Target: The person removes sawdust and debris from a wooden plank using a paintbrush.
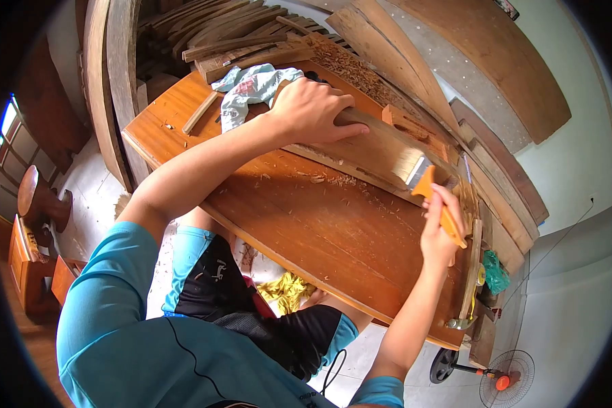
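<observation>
My right hand [442, 221] is closed round the orange handle of a paintbrush [424, 181]. The brush's pale bristles meet the top of a long wooden board [381, 156], towards its right end. Over the board's left part lies my left hand [314, 112], its thumb stretched along the face and its fingers bent over the far side, where the tips are hidden. Under the board is a brown wooden table [306, 224] with shavings scattered on it. A light blue printed cloth [245, 92] lies crumpled beside my left hand.
A small wood strip [200, 112] lies on the table's left part. Stacked slats [238, 30] and a heap of shavings [350, 68] are behind. At the right stand a hammer [461, 323], a green plastic bag [495, 272] and a fan [506, 381].
</observation>
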`<state>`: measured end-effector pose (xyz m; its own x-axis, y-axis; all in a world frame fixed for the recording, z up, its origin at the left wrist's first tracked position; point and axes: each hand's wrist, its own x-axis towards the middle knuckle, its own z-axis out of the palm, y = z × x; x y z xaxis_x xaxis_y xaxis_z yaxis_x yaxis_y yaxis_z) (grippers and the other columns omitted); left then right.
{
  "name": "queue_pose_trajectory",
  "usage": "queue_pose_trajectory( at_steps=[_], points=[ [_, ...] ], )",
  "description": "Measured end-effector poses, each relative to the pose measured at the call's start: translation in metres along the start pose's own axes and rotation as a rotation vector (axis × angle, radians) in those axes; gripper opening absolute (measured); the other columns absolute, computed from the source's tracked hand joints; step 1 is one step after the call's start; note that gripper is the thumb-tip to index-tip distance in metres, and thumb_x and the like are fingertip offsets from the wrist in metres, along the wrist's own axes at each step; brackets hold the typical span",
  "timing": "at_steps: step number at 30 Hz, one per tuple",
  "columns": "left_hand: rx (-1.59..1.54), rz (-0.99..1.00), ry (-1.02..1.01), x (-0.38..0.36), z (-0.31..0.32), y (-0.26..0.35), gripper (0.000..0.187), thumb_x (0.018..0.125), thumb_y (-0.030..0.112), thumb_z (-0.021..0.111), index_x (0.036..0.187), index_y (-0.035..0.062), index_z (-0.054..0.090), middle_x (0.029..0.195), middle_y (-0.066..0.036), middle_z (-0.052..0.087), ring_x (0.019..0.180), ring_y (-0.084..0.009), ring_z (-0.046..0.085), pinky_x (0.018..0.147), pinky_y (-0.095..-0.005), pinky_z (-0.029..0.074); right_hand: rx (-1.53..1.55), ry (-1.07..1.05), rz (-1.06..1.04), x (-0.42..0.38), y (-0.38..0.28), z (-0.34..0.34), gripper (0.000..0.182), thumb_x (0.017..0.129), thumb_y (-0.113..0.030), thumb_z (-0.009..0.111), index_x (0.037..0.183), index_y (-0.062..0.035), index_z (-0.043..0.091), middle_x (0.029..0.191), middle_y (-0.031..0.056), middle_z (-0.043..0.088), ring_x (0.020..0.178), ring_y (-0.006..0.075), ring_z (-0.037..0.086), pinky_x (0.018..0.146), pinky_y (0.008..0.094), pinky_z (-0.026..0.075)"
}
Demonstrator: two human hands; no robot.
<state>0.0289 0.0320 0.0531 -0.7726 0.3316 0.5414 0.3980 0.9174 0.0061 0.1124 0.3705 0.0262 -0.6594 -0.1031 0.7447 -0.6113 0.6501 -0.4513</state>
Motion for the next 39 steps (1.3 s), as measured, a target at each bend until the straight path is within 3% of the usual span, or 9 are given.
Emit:
queue_pose_trajectory(
  at_steps=[2,7,10,13,16,19,28,31,39],
  points=[
    [0.005,-0.033,-0.07,0.001,-0.006,0.003,0.075,0.098,0.081,0.058,0.118,0.0131,0.084,0.083,-0.012,0.081,0.073,-0.0303,0.079,0.071,-0.0429,0.061,0.001,0.054,0.185,0.001,0.006,-0.012,0.013,0.109,-0.008,0.068,0.117,-0.001,0.076,0.098,0.0133,0.08,0.085,0.0206,0.078,0.078,0.0342,0.061],
    [-0.008,0.075,0.119,0.0,0.01,-0.006,0.081,0.101,0.083,0.051,0.106,0.0088,0.081,0.061,-0.011,0.07,0.056,-0.028,0.072,0.054,-0.041,0.055,-0.17,0.227,0.177,0.006,0.007,-0.029,0.02,0.113,-0.014,0.063,0.108,0.0022,0.074,0.096,0.0152,0.079,0.088,0.0262,0.078,0.076,0.0388,0.059],
    [-0.011,0.078,0.133,0.0,0.012,-0.007,0.081,0.101,0.083,0.051,0.106,0.0087,0.081,0.061,-0.011,0.07,0.056,-0.028,0.072,0.054,-0.0409,0.055,-0.31,0.253,0.109,0.008,0.014,-0.035,0.021,0.113,-0.015,0.063,0.108,0.0029,0.073,0.096,0.0166,0.079,0.087,0.0291,0.077,0.076,0.0411,0.059],
    [0.004,-0.022,-0.059,0.0,-0.005,0.001,0.073,0.098,0.079,0.06,0.116,0.0124,0.084,0.084,-0.013,0.081,0.073,-0.0306,0.079,0.067,-0.0422,0.061,-0.322,0.261,0.042,0.009,0.006,-0.03,0.02,0.112,-0.015,0.063,0.107,0.0018,0.073,0.095,0.0165,0.078,0.086,0.0331,0.076,0.075,0.0421,0.058],
    [-0.008,-0.012,-0.024,0.0,0.0,0.0,0.073,0.098,0.079,0.06,0.116,0.0124,0.084,0.085,-0.013,0.081,0.074,-0.0309,0.079,0.068,-0.0426,0.061,-0.343,0.222,0.002,0.008,0.001,-0.02,0.017,0.111,-0.014,0.064,0.105,-0.0003,0.073,0.092,0.0163,0.076,0.083,0.0347,0.074,0.074,0.0444,0.057],
    [-0.013,0.076,0.13,-0.001,0.011,-0.006,0.08,0.1,0.083,0.052,0.108,0.0086,0.081,0.063,-0.012,0.072,0.058,-0.0292,0.074,0.055,-0.0426,0.057,-0.333,0.139,-0.114,0.008,-0.014,-0.003,0.009,0.107,-0.009,0.068,0.104,-0.0029,0.073,0.09,0.014,0.073,0.081,0.0344,0.073,0.072,0.0454,0.056],
    [-0.01,0.063,0.123,0.0,0.01,-0.004,0.08,0.1,0.083,0.053,0.106,0.0085,0.081,0.064,-0.013,0.072,0.06,-0.0306,0.075,0.057,-0.0438,0.058,0.061,-0.165,-0.267,0.003,-0.045,0.025,0.018,0.099,0.002,0.076,0.116,-0.0027,0.077,0.096,0.0132,0.076,0.079,0.0267,0.074,0.069,0.0357,0.058],
    [0.002,-0.012,-0.022,0.001,-0.003,0.001,0.076,0.097,0.082,0.058,0.114,0.0118,0.083,0.073,-0.014,0.077,0.067,-0.0328,0.077,0.065,-0.0441,0.058,0.109,-0.193,-0.232,0.003,-0.041,0.023,0.017,0.1,0.001,0.076,0.116,-0.0022,0.078,0.098,0.0135,0.077,0.081,0.0258,0.075,0.073,0.0353,0.058],
    [-0.001,0.022,0.017,0.003,0.003,-0.004,0.08,0.1,0.083,0.053,0.106,0.0089,0.082,0.068,-0.012,0.074,0.062,-0.0292,0.075,0.059,-0.042,0.058,-0.152,0.067,0.079,0.004,0.007,-0.022,0.011,0.107,-0.008,0.069,0.109,-0.0013,0.077,0.096,0.0148,0.079,0.087,0.0301,0.077,0.079,0.0399,0.059]
  ],
)
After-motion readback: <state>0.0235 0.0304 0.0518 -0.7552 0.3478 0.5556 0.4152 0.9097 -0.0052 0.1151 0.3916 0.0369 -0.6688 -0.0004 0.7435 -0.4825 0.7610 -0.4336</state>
